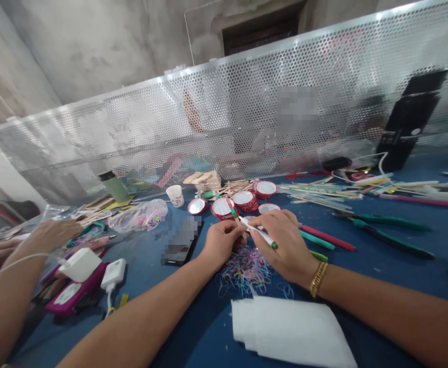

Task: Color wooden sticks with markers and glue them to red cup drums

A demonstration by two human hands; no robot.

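My left hand (224,241) pinches a slim stick (233,210) that stands upright and has green, white and red bands. My right hand (283,248), with a gold bracelet at the wrist, grips a white marker pen (261,235) with a green end. The pen's tip is close to the stick; whether they touch I cannot tell. Beneath both hands lies a heap of thin coloured rubber bands (249,271). Just beyond them sit red-rimmed round tins (244,198) and a shiny round lid (197,206). Fingertips of both hands are partly hidden.
Another person's hand (55,235) works at the left, near a power strip (70,296). A phone (183,240), a paper cup (175,196) and a green bottle (114,186) stand or lie leftward. Green-handled pliers (393,235) lie right; white cloth (289,327) lies in front. A perforated metal panel (139,122) closes the back.
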